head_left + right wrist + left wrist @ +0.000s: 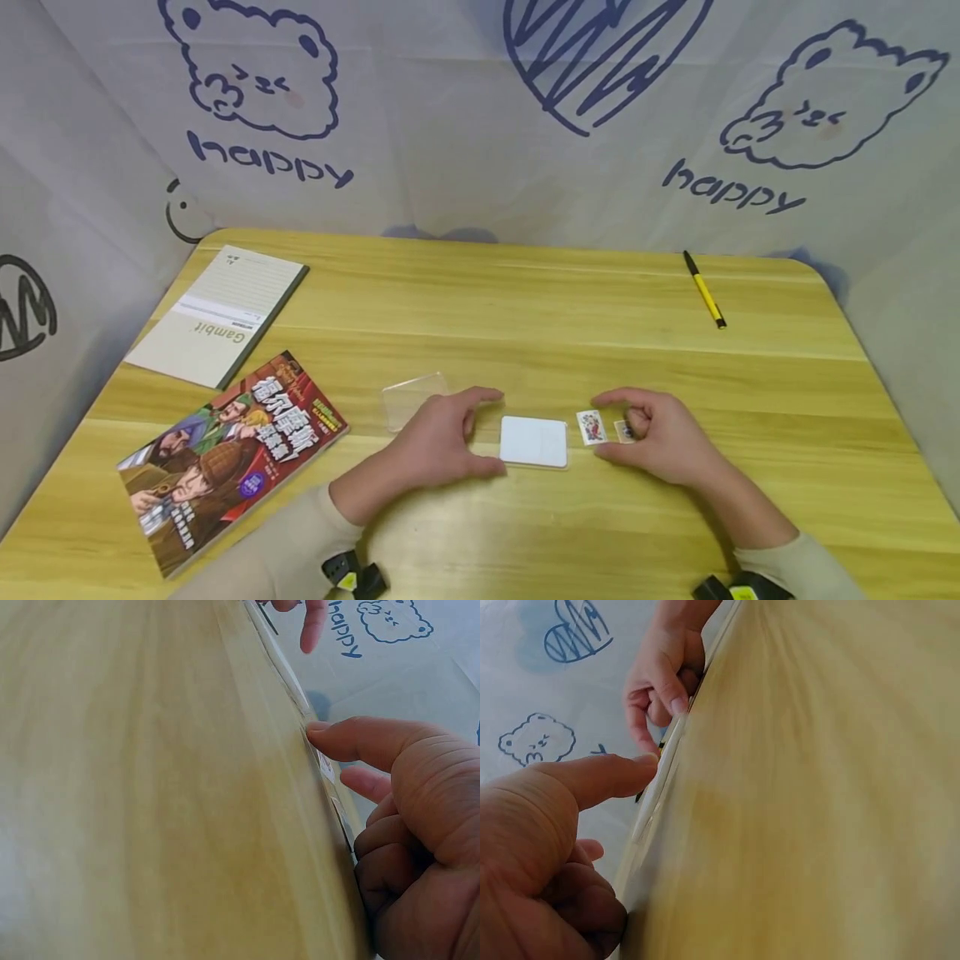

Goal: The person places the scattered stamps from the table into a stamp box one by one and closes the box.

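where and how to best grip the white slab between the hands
The white slab is probably best pinched by its two short edges, left hand from the left, right hand from the right: it lies flat, those edges facing the hands. The small picture card crowds the right side.

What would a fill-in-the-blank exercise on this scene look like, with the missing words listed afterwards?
1. The white rectangular item lies ____ the left hand and the right hand.
2. The pen is black and ____.
3. The largest word on the notebook is ____.
4. On the backdrop, the word lettered below both bear drawings is ____.

Missing words: between; yellow; Gambit; happy.
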Action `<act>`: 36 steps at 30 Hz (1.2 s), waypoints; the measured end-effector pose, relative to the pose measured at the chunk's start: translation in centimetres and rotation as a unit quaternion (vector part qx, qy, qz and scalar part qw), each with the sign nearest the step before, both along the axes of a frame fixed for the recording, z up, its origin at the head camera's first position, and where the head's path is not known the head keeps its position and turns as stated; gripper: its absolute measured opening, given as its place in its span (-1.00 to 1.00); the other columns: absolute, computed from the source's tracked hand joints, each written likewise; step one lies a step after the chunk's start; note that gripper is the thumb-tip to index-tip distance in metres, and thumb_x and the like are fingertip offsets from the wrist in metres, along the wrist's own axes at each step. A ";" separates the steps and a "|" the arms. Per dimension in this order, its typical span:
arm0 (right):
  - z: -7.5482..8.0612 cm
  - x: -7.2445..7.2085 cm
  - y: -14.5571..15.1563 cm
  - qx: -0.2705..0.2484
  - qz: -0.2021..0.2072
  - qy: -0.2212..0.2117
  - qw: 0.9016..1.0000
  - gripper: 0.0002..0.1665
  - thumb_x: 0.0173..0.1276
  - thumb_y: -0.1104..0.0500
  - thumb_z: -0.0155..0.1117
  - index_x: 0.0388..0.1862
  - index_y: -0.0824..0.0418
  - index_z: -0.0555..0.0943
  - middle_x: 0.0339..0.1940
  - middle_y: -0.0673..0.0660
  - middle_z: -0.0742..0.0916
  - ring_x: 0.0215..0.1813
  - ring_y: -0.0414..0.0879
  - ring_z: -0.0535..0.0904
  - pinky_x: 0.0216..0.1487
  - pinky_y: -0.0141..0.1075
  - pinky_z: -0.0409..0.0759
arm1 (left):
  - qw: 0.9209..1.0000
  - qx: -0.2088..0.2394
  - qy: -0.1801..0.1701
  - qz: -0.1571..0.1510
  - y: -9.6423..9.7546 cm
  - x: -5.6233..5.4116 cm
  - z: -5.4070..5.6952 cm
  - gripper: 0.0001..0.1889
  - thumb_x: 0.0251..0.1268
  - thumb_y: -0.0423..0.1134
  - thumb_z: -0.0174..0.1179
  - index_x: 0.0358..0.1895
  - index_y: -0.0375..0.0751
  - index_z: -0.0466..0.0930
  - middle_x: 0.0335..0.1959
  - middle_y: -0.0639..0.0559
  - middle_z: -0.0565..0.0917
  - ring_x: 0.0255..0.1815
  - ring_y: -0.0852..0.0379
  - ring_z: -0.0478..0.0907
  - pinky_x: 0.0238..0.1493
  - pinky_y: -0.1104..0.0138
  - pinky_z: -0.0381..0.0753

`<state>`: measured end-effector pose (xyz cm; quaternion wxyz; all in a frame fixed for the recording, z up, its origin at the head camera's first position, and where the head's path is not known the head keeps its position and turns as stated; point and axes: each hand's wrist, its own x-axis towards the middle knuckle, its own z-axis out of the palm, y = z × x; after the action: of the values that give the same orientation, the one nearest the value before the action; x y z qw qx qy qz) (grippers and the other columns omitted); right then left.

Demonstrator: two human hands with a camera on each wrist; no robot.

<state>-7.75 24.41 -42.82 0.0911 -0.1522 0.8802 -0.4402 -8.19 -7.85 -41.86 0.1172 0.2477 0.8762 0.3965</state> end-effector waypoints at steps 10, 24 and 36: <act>0.0 -0.1 -0.2 0.023 0.000 -0.004 1.000 -0.48 0.05 0.12 0.65 0.01 0.13 0.69 -0.70 -0.15 0.20 -0.62 -0.27 0.10 -0.26 -0.28 0.39 | 0.999 0.028 -0.044 -0.004 0.9 0.3 -0.6 -0.21 -0.23 -0.23 0.64 0.23 -0.29 0.56 -0.73 0.18 0.35 -0.71 0.31 0.21 -0.67 0.39 0.29; 0.1 -0.2 -0.5 0.040 -0.002 0.004 0.999 -0.53 0.07 0.09 0.64 -0.03 0.11 0.69 -0.73 -0.17 0.20 -0.64 -0.29 0.09 -0.22 -0.29 0.46 | 0.998 0.018 -0.057 0.009 1.1 0.3 -0.8 -0.31 -0.18 -0.22 0.64 0.14 -0.27 0.60 -0.68 0.15 0.36 -0.68 0.28 0.24 -0.63 0.37 0.31; 0.4 0.4 -0.8 0.006 -0.057 0.001 0.998 -0.53 0.06 0.05 0.65 -0.07 0.12 0.70 -0.75 -0.12 0.23 -0.67 -0.26 0.10 -0.42 -0.30 0.39 | 0.998 0.026 -0.056 0.010 1.0 0.3 -0.7 -0.32 -0.20 -0.23 0.64 0.12 -0.27 0.61 -0.68 0.16 0.36 -0.67 0.28 0.24 -0.61 0.37 0.31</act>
<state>-7.35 23.65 -42.39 0.0658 -0.1021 0.8903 -0.4388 -7.86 -6.82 -42.58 0.1556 0.2192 0.8600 0.4336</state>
